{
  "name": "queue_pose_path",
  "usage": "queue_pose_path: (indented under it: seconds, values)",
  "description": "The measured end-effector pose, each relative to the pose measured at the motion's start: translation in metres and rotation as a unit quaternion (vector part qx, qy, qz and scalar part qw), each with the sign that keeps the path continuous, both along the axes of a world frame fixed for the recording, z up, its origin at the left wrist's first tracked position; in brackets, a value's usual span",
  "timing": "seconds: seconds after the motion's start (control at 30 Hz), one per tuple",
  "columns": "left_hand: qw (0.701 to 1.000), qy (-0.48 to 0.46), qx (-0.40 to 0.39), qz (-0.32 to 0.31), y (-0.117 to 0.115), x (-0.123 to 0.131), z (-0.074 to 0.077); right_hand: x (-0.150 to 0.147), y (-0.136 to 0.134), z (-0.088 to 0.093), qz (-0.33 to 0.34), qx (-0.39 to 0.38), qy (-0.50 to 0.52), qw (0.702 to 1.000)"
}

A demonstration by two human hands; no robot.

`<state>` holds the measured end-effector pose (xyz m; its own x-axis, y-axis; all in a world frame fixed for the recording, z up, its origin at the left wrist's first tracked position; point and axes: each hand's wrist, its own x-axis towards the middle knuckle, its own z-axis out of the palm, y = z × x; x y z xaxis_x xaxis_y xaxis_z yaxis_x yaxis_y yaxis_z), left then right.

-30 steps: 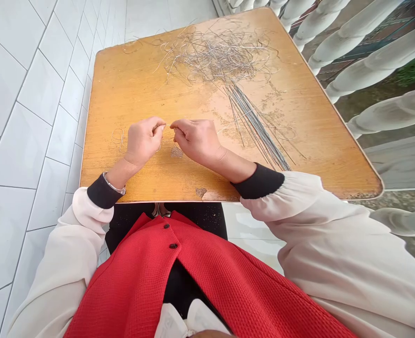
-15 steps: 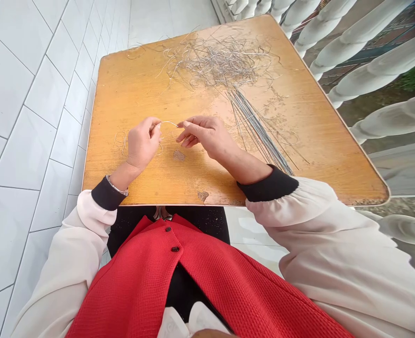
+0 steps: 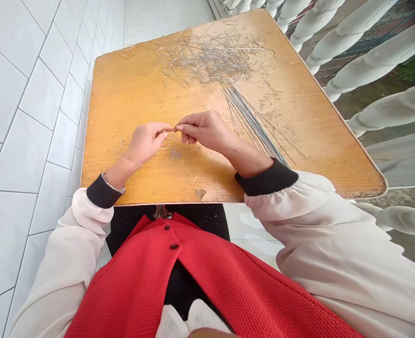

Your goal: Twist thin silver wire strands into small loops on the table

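Observation:
Over the near left part of the table, my left hand pinches a thin pale wire between thumb and fingers. My right hand is closed in a pinch on the same wire, its fingertips almost meeting those of the left. A small loop of the wire hangs below the fingertips. Exactly how the strand runs between the fingers is too fine to make out. To the left of my left hand, a few thin bent wire pieces lie on the wood.
The worn wooden table carries a tangled heap of thin wire at its far side. A bundle of straight grey wires lies right of my hands. White balusters line the right; a tiled wall stands left.
My hands have come together; the arched stretch of wire that showed between them is now mostly hidden at the fingertips. The view has shifted slightly.

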<state>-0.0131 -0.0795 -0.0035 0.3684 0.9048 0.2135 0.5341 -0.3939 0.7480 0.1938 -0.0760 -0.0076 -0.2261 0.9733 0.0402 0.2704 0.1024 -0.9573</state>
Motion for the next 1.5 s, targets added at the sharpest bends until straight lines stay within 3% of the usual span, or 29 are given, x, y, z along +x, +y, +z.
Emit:
queue_pose_path:
  seconds: [0.23, 0.33, 0.53, 0.63, 0.77, 1.07, 1.3, 1.5]
  values:
    - [0.999, -0.011, 0.001, -0.048, -0.006, 0.001, -0.003, 0.005, 0.004, 0.003, -0.008, 0.003, 0.026, 1.000]
    - [0.999, -0.027, -0.017, -0.040, -0.007, 0.002, -0.003, 0.006, 0.004, 0.003, -0.001, 0.008, 0.013, 1.000]
    - [0.980, -0.110, -0.169, 0.008, -0.012, 0.002, 0.010, 0.005, 0.002, 0.003, -0.020, 0.041, -0.001, 0.999]
    - [0.962, -0.138, -0.236, 0.001, -0.015, -0.001, 0.017, 0.006, 0.002, 0.004, -0.035, 0.040, 0.000, 0.999]
    - [0.951, -0.153, -0.267, -0.021, -0.016, -0.003, 0.015, 0.006, 0.001, 0.006, -0.037, 0.013, 0.026, 0.999]
    - [0.958, -0.160, -0.237, -0.021, -0.014, 0.001, 0.010, 0.001, -0.002, 0.009, -0.037, -0.035, 0.093, 0.994]
    - [0.977, -0.148, -0.131, 0.080, -0.012, 0.016, -0.005, -0.014, -0.013, 0.002, -0.050, -0.027, 0.118, 0.991]
    - [0.979, -0.119, 0.017, 0.164, -0.011, 0.022, -0.012, -0.024, -0.020, -0.004, -0.014, -0.041, 0.135, 0.990]
